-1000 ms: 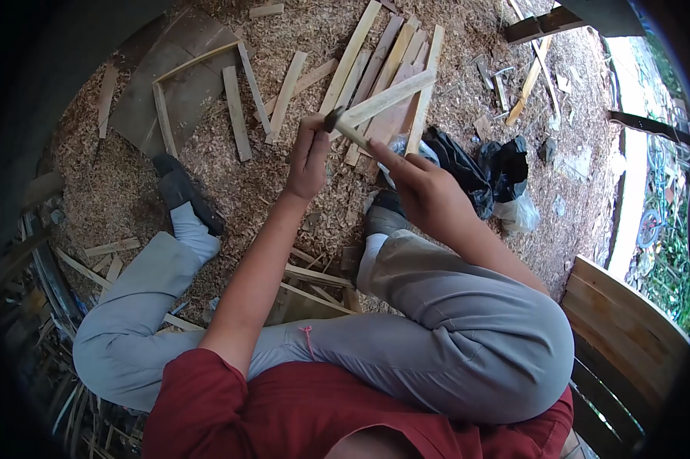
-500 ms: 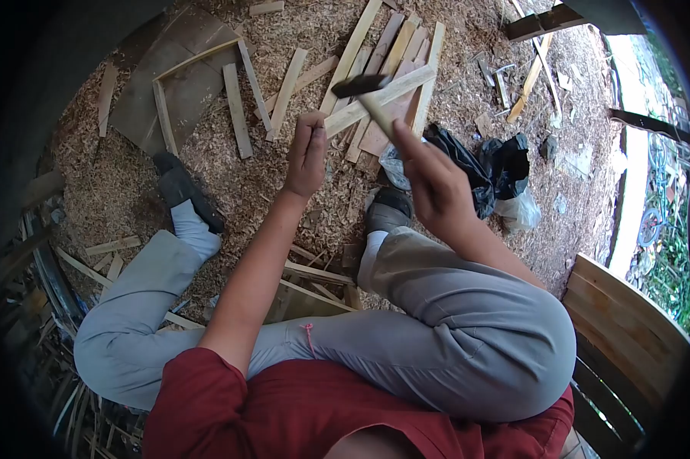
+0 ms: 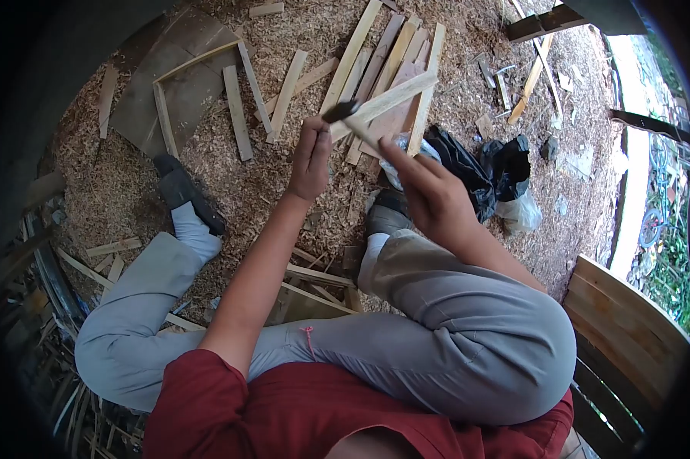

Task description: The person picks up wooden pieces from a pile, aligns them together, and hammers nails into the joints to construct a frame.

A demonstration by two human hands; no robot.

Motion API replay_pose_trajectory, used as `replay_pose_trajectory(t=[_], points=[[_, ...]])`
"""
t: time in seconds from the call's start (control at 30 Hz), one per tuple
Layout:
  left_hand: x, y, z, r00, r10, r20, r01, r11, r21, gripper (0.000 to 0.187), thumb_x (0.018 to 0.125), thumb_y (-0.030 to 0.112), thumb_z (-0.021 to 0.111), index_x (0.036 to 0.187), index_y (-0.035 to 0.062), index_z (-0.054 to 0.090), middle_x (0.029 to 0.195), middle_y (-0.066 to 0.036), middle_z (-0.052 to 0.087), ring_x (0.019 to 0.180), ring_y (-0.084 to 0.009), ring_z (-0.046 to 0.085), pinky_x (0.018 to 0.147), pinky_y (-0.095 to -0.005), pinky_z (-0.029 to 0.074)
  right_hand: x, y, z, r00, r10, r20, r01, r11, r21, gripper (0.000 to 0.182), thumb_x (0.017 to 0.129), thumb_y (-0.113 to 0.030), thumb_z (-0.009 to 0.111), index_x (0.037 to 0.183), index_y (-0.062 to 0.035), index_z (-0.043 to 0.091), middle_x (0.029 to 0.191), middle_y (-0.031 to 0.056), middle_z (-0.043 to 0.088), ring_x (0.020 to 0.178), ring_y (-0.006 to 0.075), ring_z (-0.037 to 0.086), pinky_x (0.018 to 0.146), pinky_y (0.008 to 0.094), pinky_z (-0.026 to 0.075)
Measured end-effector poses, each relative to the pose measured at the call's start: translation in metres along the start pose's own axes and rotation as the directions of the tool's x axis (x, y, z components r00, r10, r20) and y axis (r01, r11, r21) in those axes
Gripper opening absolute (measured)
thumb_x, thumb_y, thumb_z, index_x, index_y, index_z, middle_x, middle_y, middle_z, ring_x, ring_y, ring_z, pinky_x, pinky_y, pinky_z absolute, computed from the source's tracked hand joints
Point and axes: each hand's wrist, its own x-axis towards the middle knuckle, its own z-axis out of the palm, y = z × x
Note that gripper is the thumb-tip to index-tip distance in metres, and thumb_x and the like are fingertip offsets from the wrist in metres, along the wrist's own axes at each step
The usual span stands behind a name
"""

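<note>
My right hand (image 3: 435,191) is wrapped round the pale handle of a hammer (image 3: 366,132). The hammer's dark head is low, at the near end of a wooden slat (image 3: 394,98), right beside the fingers of my left hand (image 3: 311,159). Closed in a fist, my left hand grips that slat's near end; whether a nail is there too is hidden. The slat slopes up to the right, across several other wooden strips (image 3: 352,57) on the ground.
Wood shavings (image 3: 207,168) cover the ground. A three-sided wooden frame (image 3: 161,115) lies on a dark board at the left. Black plastic bags (image 3: 505,164) sit to the right of my hands. Another hammer (image 3: 502,86) lies farther off. My legs bend on both sides.
The hammer head has come down and to the left, from above the slat to its end by my left hand. My right hand dropped slightly; my left shifted slightly right.
</note>
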Motion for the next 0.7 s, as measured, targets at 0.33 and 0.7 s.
replay_pose_trajectory(t=[0.33, 0.7], points=[[-0.003, 0.002, 0.003, 0.998, 0.061, -0.01, -0.06, 0.997, 0.05, 0.015, 0.115, 0.015, 0.043, 0.124, 0.0077, 0.053, 0.1, 0.001, 0.046, 0.082, -0.0089, 0.038, 0.074, -0.0276, 0.038, 0.0, 0.004, 0.003, 0.989, -0.047, -0.14, 0.054, 0.998, 0.045, 0.076, 0.094, 0.005, 0.064, 0.164, -0.0194, 0.049, 0.087, 0.0154, 0.057, 0.076, 0.0366, 0.062, 0.071, 0.0465, 0.053], [-0.003, 0.005, 0.002, 1.0, -0.02, -0.021, 0.018, 0.998, -0.062, 0.014, 0.115, 0.015, 0.043, 0.122, 0.0084, 0.052, 0.095, 0.004, 0.042, 0.077, -0.0063, 0.036, 0.068, -0.0264, 0.035, -0.001, 0.0, 0.004, 1.0, 0.017, -0.012, -0.017, 0.999, -0.027, 0.07, 0.095, 0.006, 0.063, 0.16, -0.0172, 0.054, 0.09, 0.0161, 0.06, 0.076, 0.0366, 0.064, 0.071, 0.0437, 0.055]])
